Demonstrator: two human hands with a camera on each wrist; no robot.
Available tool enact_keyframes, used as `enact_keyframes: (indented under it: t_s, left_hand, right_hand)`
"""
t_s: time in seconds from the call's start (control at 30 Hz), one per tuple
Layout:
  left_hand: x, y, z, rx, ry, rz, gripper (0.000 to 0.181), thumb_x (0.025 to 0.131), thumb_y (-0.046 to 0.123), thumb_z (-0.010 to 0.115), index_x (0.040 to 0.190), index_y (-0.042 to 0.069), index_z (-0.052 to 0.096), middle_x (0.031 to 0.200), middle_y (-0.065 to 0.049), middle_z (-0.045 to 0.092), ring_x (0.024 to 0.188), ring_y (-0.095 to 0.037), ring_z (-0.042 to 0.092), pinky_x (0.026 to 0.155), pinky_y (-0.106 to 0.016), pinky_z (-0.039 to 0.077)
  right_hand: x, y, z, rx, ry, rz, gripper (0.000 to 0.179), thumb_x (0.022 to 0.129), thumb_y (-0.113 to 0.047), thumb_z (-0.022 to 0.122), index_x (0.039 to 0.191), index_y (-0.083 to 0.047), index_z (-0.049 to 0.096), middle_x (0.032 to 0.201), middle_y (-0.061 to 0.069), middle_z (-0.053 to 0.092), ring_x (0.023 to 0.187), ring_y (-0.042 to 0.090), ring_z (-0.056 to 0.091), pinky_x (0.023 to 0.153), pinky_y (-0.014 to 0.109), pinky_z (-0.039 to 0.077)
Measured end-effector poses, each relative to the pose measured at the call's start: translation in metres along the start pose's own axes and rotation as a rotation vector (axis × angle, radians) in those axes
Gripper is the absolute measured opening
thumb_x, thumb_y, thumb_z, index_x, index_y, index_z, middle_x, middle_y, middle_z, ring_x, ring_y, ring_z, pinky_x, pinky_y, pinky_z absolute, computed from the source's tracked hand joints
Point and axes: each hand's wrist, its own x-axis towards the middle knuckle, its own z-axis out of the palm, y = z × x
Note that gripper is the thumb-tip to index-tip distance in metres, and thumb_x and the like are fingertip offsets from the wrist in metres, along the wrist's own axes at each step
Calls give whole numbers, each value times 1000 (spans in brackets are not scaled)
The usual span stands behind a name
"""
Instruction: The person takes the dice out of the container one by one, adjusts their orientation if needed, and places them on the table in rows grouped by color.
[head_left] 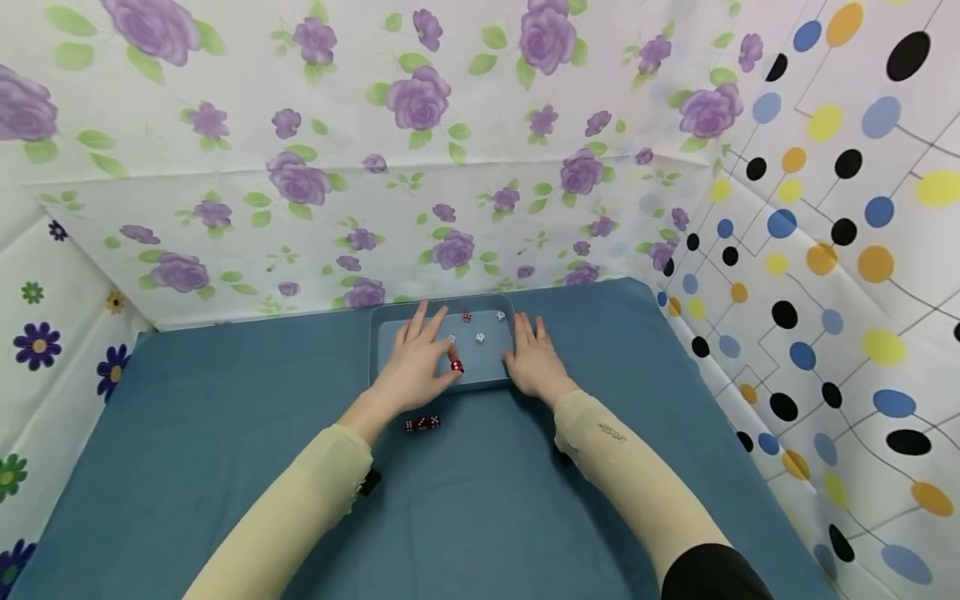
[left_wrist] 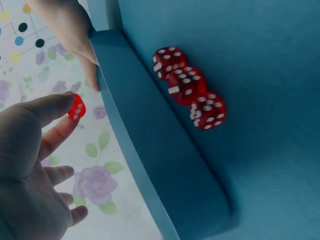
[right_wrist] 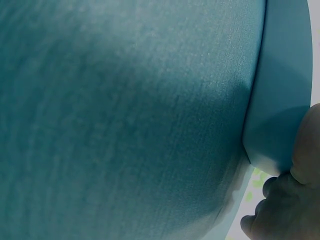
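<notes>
My left hand (head_left: 412, 362) pinches a red die (left_wrist: 77, 107) with white pips between thumb and index finger, above the front part of a blue-grey tray (head_left: 372, 333). Its other fingers are spread over the tray. Inside the tray lie another red die (head_left: 467, 317) and a few whitish dice (head_left: 480, 338), one of them partly behind the left fingers. My right hand (head_left: 536, 362) rests at the tray's right side with its fingers stretched forward and the thumb by the rim. In the right wrist view, only part of that hand (right_wrist: 295, 200) shows beside the tray wall.
Three red dice (head_left: 422, 423) stand in a touching row on the blue cloth (head_left: 480, 500), just in front of the tray. A flowered sheet (head_left: 450, 208) hangs behind the table, and a dotted sheet (head_left: 825, 333) hangs on the right.
</notes>
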Motion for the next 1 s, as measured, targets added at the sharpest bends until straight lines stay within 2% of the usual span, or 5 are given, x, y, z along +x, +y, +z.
enact_keyframes:
  t_s: [0.23,0.5,0.73,0.9,1.0]
  left_hand:
    - [-24,-1,7,-19,-35,16,17,94,30,86,93,22,71,174,-21,26,163,-44,0,125,-69,14]
    - [-45,1,18,17,-47,43,20,90,32,90,89,24,72,175,-20,24,163,-46,-2,124,-71,16]
    - [-56,2,24,63,-40,79,19,89,31,90,88,23,73,172,-24,30,162,-50,5,121,-72,22]
    - [-61,2,29,57,-15,64,21,88,29,91,87,22,72,171,-23,32,162,-48,5,122,-71,21]
    - [-65,6,37,50,-11,61,21,87,29,92,87,23,72,170,-23,33,161,-50,8,121,-71,22]
  right_hand:
    - [-3,-1,-4,-8,11,-13,78,116,-36,45,172,-6,0,180,13,1,164,39,-6,131,52,9]
    - [-4,-2,-2,-4,14,0,77,116,-37,45,172,-7,1,180,12,2,164,38,-5,131,52,10]
    - [-1,-3,-4,-10,27,-3,78,116,-37,46,172,-6,2,180,13,3,164,39,-4,131,52,10]
    - [-2,-4,-3,-1,50,-21,77,115,-34,48,172,-5,5,179,16,6,164,41,-2,130,54,11]
    - [-9,0,2,8,38,-21,76,116,-34,47,172,-4,5,179,16,6,164,41,-2,130,55,12]
